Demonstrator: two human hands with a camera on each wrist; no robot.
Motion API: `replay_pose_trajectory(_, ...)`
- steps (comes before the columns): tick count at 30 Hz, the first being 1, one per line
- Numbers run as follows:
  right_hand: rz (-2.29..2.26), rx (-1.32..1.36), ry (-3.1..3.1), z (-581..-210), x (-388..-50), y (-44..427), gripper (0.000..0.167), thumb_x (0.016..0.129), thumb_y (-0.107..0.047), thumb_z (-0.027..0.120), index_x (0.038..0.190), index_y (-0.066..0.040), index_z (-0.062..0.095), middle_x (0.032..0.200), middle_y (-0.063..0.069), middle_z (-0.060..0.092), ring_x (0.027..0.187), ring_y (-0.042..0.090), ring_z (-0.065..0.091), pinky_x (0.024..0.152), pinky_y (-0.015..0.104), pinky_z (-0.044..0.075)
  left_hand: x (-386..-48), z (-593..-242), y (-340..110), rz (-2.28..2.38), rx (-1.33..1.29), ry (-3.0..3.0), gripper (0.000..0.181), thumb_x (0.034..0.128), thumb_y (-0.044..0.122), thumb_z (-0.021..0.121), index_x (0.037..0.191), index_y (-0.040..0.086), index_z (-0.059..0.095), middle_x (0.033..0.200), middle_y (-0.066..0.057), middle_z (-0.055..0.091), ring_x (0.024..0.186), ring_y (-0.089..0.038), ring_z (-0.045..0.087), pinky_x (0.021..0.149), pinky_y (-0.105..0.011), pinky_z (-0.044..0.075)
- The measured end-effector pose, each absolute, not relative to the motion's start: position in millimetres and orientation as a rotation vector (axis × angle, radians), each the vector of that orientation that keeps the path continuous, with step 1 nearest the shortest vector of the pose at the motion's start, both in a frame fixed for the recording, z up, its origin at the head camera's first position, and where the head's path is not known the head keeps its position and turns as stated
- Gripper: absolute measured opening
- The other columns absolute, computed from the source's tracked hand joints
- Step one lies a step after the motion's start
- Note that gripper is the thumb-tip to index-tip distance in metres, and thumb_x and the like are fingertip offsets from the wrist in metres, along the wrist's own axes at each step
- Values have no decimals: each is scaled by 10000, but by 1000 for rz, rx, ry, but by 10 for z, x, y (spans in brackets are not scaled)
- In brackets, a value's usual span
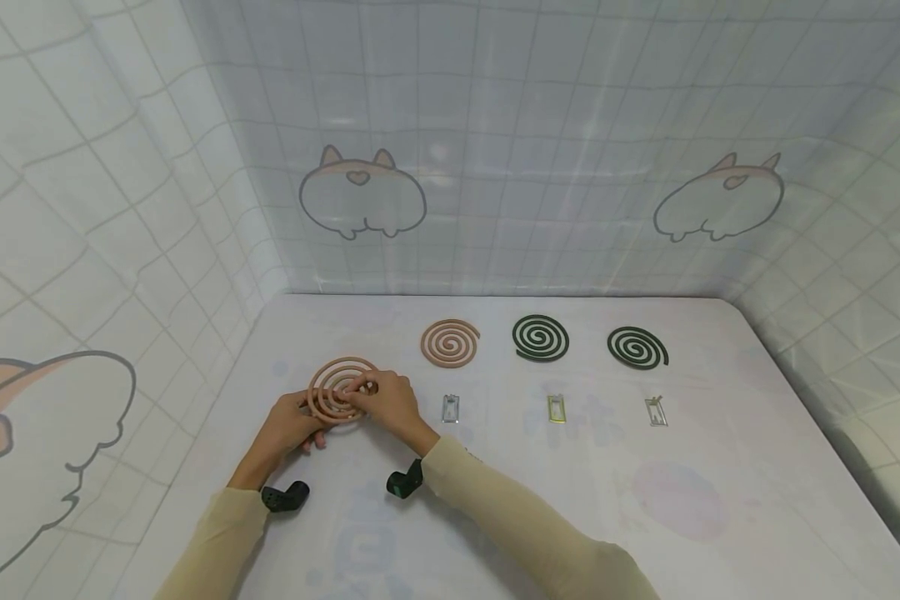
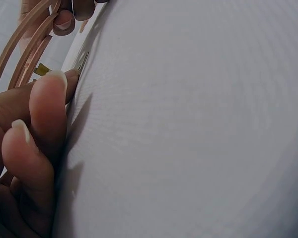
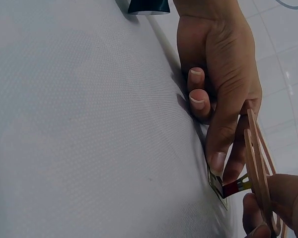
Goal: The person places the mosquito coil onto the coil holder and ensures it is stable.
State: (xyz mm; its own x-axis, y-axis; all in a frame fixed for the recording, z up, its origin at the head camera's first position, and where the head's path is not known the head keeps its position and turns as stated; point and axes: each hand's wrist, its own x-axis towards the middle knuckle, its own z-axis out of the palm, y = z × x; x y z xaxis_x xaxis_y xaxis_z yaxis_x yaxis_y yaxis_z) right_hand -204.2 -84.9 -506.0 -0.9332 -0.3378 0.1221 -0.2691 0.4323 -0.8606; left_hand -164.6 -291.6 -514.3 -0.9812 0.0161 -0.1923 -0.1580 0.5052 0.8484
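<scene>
A brown mosquito coil [image 1: 334, 388] is tilted up off the left part of the table, between both hands. My right hand [image 1: 392, 403] pinches it near its middle from the right. My left hand [image 1: 288, 427] is beside and under the coil's left edge. In the right wrist view, the left thumb and a finger pinch a small metal coil stand [image 3: 216, 186] low at the tabletop. The stand's raised tongue, reddish and yellow, points at the coil [image 3: 258, 168]. Whether the tongue passes into the coil's centre is hidden by the right fingers.
Another brown coil [image 1: 450, 343] and two dark green coils, one in the middle [image 1: 541, 337] and one to the right [image 1: 637, 347], lie flat along the back. Before them lie a silver stand [image 1: 451, 408], a yellowish stand [image 1: 557, 408] and a silver stand [image 1: 656, 411] with its tongue raised.
</scene>
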Motion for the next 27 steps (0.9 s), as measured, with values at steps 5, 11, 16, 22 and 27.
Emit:
replay_pose_trajectory(5,-1556,-552,2607,-5052,-2036,-852,146,916,-351,798,984,-223,814,596,-83,527,496,40,392,469,199,324,-1636,-5123,-2903,1471,-124,2565,386,921,66,727,1273,-55,622,555,-100,631,422,-155,505,421,-293,459)
replay_pose_trajectory(11,-1599,-598,2593,-5023,-2031,-846,143,931,-305,790,1001,-182,811,599,-83,530,498,31,406,471,188,330,-1635,-5099,-2901,1471,-140,2550,367,920,67,726,1257,-40,626,562,-109,634,424,-161,503,425,-297,462)
replay_pose_trajectory(16,-1621,-615,2601,-5020,-2042,-849,135,934,-294,789,995,-176,810,600,-81,539,493,30,408,465,183,333,-1632,-5101,-2909,1460,-148,2549,356,920,60,706,1254,-34,627,567,-113,638,422,-158,506,425,-291,461)
replay_pose_trajectory(22,-1583,-583,2626,-5021,-2027,-851,148,931,-310,789,1003,-184,819,605,-94,534,502,25,389,473,182,318,-1627,-5126,-2917,1472,-136,2551,381,927,31,677,1291,-58,608,559,-102,638,418,-141,515,419,-283,462)
replay_pose_trajectory(27,-1581,-618,2638,-5010,-2026,-852,193,930,-345,784,1022,-180,826,609,-89,537,491,32,354,458,188,301,-1635,-5116,-2921,1472,-145,2544,337,933,40,672,1257,-39,622,566,-109,640,418,-140,509,420,-283,461)
